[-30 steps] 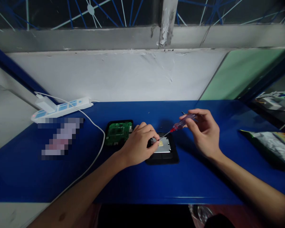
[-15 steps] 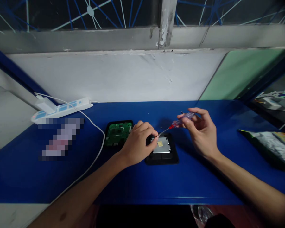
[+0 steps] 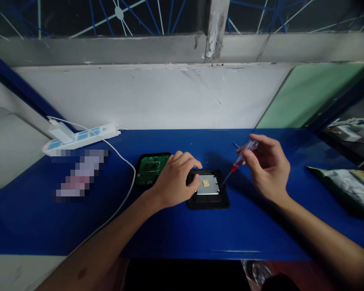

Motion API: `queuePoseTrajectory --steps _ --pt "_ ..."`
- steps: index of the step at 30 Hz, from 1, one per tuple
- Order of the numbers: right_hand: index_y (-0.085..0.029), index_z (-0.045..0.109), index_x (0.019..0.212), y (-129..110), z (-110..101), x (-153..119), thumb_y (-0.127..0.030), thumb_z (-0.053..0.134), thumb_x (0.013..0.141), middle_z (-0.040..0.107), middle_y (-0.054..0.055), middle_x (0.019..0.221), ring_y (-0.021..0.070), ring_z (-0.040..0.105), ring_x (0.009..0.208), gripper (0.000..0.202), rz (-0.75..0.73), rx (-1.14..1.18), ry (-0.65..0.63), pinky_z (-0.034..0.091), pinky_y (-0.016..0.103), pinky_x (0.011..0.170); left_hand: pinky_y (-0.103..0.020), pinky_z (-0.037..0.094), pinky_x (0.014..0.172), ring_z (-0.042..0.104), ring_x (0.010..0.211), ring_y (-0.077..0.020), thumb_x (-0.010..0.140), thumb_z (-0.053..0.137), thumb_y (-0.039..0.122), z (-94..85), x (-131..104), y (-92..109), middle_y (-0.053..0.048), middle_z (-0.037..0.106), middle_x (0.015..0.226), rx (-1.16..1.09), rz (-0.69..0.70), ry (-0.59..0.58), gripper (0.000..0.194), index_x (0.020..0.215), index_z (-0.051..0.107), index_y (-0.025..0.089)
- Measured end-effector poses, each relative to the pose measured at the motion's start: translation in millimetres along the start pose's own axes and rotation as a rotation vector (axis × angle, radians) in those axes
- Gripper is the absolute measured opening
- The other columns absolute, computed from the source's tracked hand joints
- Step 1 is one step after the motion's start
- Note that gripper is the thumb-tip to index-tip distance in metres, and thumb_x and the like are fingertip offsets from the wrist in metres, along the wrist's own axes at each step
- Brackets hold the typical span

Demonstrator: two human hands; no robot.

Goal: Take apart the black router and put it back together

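My right hand [image 3: 269, 167] grips a screwdriver [image 3: 244, 153] with a clear purple handle and a red collar. Its shaft slants down to the left, with the tip at the right side of a black plastic casing [image 3: 208, 205]. A silver metal plate [image 3: 210, 190] with a small yellowish square [image 3: 206, 183] lies in the casing. Over the casing's left edge is my left hand [image 3: 177, 178], thumb and forefinger apart and nothing visible between them. Partly behind that hand, a green circuit board [image 3: 148, 167] sits in a second black casing.
On the blue table [image 3: 182, 238], a white power strip [image 3: 81, 139] with a plugged-in adapter stands back left. Its white cable [image 3: 129, 194] curves past my left forearm. A pixelated item [image 3: 83, 173] lies at left, a shiny packet [image 3: 348, 190] at right. A thin metal piece [image 3: 235, 145] lies behind the screwdriver.
The screwdriver tip has moved from the plate's upper left, by my left fingers, to the casing's right side. My left thumb and forefinger have spread apart.
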State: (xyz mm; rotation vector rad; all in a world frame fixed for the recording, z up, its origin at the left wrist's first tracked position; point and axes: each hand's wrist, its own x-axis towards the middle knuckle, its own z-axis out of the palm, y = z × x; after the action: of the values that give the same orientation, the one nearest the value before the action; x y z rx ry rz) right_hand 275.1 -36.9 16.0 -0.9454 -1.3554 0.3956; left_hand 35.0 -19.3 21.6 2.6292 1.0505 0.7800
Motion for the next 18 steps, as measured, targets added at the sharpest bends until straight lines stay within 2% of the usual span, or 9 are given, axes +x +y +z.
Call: queuePoseTrajectory --steps 3,9,13,18 --pt "-0.028 0.062 0.123 -1 -1 -3 -0.023 0.07 0.088 0.07 0.001 0.09 0.0157 0.071 0.076 0.036 -0.037 -0.068 -0.033 0.063 0.032 0.069 -0.041 0.042 0.084 0.054 0.094 -0.0243 0.089 0.06 0.033 -5.5 0 -1 -0.005 0.063 0.103 0.081 0.083 -0.112 0.019 0.104 0.06 0.02" --pt "-0.029 0.06 0.126 -1 1 -8 -0.02 0.071 0.088 0.071 0.0 0.091 0.0148 0.07 0.072 0.04 -0.076 -0.086 -0.098 0.063 0.032 0.068 -0.043 0.042 0.092 0.055 0.104 -0.0278 0.078 0.071 0.066 -9.6 -2 -4 -0.008 0.06 0.116 0.098 0.11 -0.255 0.063 0.119 0.058 0.02" --pt "-0.031 0.059 0.13 1 1 -13 -0.015 0.07 0.087 0.071 0.0 0.095 0.0155 0.071 0.074 0.047 -0.125 -0.111 -0.156 0.063 0.034 0.07 -0.045 0.042 0.096 0.055 0.108 -0.0299 0.07 0.072 0.076 -7.9 -5 -7 -0.009 0.059 0.12 0.085 0.1 -0.295 0.082 0.128 0.054 0.02" --pt "-0.032 0.057 0.133 2 0 -15 -0.014 0.071 0.087 0.071 0.001 0.095 0.0175 0.071 0.081 0.051 -0.176 -0.134 -0.185 0.063 0.036 0.073 -0.047 0.041 0.1 0.055 0.112 -0.0321 0.066 0.072 0.08 -6.9 -8 -7 -0.011 0.058 0.125 0.093 0.089 -0.328 0.092 0.132 0.052 0.019"
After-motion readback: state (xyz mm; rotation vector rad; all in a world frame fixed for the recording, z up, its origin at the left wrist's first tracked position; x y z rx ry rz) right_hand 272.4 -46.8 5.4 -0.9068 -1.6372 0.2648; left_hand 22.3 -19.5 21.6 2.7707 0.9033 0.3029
